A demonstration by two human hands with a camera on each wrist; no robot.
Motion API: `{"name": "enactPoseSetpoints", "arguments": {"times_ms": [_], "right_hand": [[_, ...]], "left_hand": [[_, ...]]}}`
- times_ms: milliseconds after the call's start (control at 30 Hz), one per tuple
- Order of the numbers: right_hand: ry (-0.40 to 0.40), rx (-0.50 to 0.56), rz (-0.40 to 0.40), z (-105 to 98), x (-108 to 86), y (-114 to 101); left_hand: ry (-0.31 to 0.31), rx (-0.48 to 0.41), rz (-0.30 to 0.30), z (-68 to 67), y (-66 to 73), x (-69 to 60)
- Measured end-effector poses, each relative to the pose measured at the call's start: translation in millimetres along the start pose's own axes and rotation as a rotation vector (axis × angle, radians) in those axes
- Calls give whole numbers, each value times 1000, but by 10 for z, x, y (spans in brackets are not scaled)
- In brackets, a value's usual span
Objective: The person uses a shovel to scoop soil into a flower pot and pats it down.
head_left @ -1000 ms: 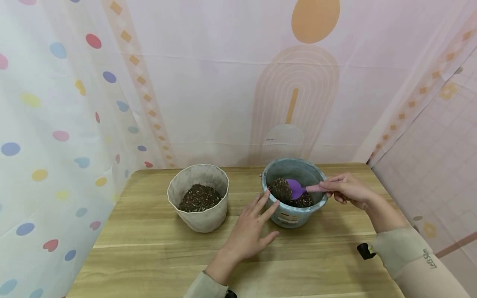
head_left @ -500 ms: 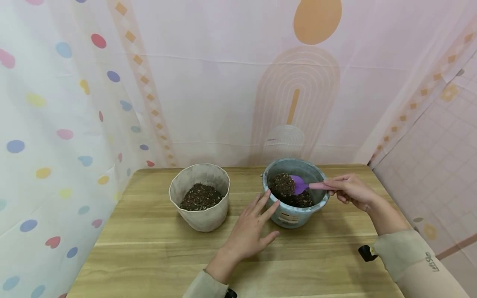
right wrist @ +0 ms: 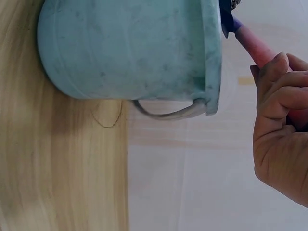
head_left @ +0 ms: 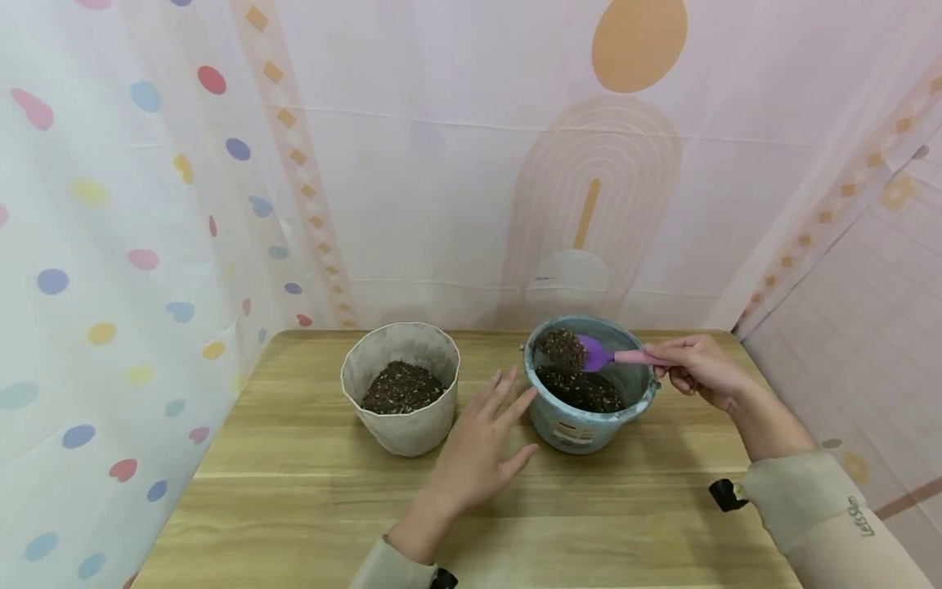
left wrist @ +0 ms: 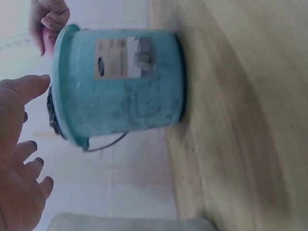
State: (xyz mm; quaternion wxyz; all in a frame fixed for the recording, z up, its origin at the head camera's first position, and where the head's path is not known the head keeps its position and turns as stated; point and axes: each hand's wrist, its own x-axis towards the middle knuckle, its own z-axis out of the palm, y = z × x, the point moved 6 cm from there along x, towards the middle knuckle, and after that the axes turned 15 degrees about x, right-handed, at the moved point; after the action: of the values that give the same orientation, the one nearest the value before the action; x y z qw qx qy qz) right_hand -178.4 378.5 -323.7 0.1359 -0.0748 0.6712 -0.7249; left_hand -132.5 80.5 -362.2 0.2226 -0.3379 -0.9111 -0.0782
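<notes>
My right hand (head_left: 699,372) grips the pink handle of a purple trowel (head_left: 598,353) over a blue bucket (head_left: 581,429). A heap of dark soil (head_left: 563,350) sits on the trowel's blade, level with the bucket's rim, and more soil lies in the bucket below. Fingers spread, my left hand (head_left: 474,450) hovers between the bucket and a whitish pot (head_left: 408,433), holding nothing. In the left wrist view the thumb (left wrist: 31,87) is near the bucket's rim, a small gap apart. Soil (head_left: 403,388) partly fills the pot.
Both containers stand on a wood-grain table (head_left: 294,507), the pot to the left of the bucket. A patterned curtain (head_left: 427,180) hangs behind the table's far edge. The bucket's wire handle (right wrist: 168,114) hangs down along its side.
The trowel has risen with its load of soil from inside the bucket to rim height. My left hand has drawn back from the bucket's rim, to the left.
</notes>
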Motion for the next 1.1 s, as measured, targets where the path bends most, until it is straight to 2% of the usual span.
{"name": "enactPoseSetpoints", "arguments": {"times_ms": [267, 433, 533, 733, 933, 1100], "right_hand": [[36, -20, 15, 106, 95, -115], [3, -3, 20, 290, 243, -145], [-14, 8, 25, 429, 356, -146], [-25, 2, 36, 741, 557, -166], [-101, 23, 15, 1149, 761, -153], [-75, -85, 21, 1447, 903, -36]], "left_hand": [[133, 20, -91, -227, -374, -147], [256, 39, -174, -384, -639, -303], [291, 65, -236, -439, -788, -413], [331, 88, -343, -484, -1014, -638], [309, 92, -442, -457, -1149, -781], [304, 86, -475, -419, -1189, -840]]}}
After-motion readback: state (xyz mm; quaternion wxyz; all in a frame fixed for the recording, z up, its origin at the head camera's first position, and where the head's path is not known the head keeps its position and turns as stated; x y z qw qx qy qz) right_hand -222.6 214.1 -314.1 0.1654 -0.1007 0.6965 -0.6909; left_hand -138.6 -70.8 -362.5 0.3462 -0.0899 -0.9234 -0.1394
